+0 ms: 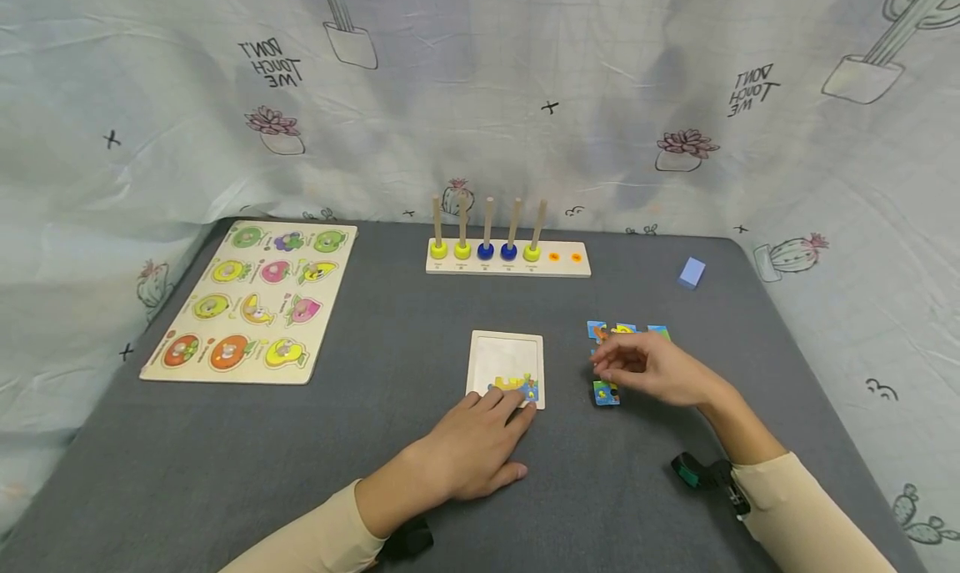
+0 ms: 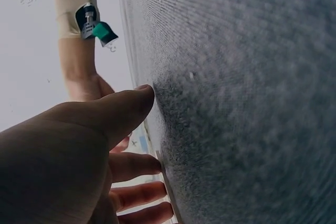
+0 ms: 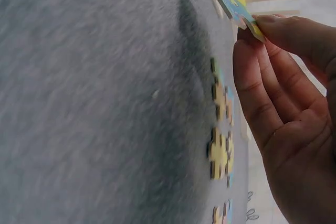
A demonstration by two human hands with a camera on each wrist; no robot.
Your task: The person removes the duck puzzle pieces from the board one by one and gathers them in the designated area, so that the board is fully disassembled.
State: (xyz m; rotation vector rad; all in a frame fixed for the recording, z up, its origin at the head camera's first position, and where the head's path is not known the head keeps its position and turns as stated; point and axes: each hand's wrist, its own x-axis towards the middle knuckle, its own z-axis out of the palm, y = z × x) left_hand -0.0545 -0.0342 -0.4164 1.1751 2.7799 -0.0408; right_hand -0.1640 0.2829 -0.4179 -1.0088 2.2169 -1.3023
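Observation:
My right hand [image 1: 651, 368] pinches a blue and yellow jigsaw piece [image 3: 235, 9] between thumb and fingertips, lifted off the cloth in the right wrist view. Several loose jigsaw pieces [image 3: 218, 153] lie on the table behind and under that hand, partly hidden by it in the head view. My left hand [image 1: 474, 449] lies palm down with its fingers stretched out, fingertips at the near edge of a pale puzzle tray [image 1: 506, 352]. Some joined yellow and blue pieces [image 1: 517, 384] lie in the tray's lower right part, partly covered by the left fingers.
A fruit puzzle board [image 1: 318, 323] lies at the left of the grey table [image 1: 390, 306]. Towards the back stands a peg board [image 1: 510, 266] with upright wooden pegs and yellow and blue rings. A blue block [image 1: 692, 273] lies at the back right. Patterned curtain hangs behind.

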